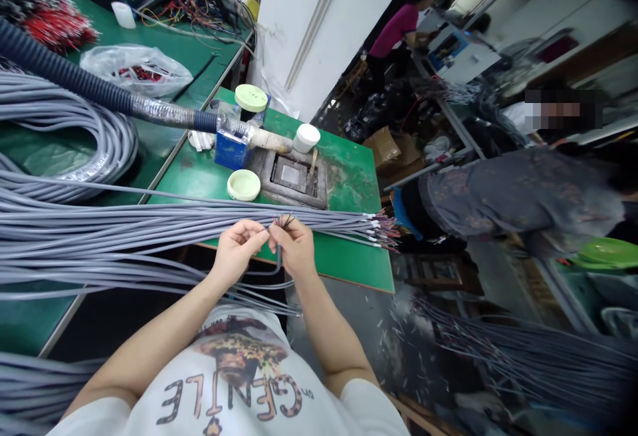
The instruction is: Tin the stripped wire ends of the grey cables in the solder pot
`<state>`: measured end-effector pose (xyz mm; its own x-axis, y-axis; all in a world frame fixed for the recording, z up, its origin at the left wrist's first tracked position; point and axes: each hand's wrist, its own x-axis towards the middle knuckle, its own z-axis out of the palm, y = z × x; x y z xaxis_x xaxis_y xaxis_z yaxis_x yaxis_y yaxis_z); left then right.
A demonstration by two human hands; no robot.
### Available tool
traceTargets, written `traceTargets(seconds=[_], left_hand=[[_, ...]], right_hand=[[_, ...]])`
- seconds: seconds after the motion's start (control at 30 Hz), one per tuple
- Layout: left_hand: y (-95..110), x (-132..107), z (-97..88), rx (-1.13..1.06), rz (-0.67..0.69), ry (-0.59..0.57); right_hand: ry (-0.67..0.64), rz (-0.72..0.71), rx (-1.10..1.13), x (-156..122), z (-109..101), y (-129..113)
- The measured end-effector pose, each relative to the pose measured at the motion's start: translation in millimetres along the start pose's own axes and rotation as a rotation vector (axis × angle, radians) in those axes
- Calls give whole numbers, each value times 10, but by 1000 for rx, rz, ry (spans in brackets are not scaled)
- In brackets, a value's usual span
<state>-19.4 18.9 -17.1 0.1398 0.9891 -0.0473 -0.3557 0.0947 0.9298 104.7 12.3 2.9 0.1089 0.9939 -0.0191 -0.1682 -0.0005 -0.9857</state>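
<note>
In the head view my right hand [296, 246] is closed around the end of a grey cable [278, 263], which bends down and left below it. Several thin dark and coloured wires [286, 220] fan out from that end above my fingers. My left hand [237, 248] is closed, thumb and forefinger pinching the tip of one thin wire from the left. Just beyond my hands a bundle of grey cables [164, 221] runs across the green table, with stripped, reddish wire ends [386, 228] at the right edge.
A soldering pot [290, 173] with a brush stands behind the cables. A hose nozzle [272, 139], a white jar [306, 137] and a pale green lid [244, 185] surround it. Coiled cable [112, 150] lies left. Co-workers [513, 190] are at the right.
</note>
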Motion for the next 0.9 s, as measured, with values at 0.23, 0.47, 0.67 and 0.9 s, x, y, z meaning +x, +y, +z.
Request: traceTargets(seconds=[0.23,0.47,0.67,0.9], left_hand=[[71,279,-344,703,540,90],[-67,340,-416,1052,737,45],[-96,338,-420,1122,816,72],[-113,339,-416,1139,813,76]], right_hand=[[130,-173,-472,611,-421,-441],[175,-111,-1049,1507,-867,-346],[151,-2,-1416,1744,-909,-170],[124,64,-1529,1794,-861,-130]])
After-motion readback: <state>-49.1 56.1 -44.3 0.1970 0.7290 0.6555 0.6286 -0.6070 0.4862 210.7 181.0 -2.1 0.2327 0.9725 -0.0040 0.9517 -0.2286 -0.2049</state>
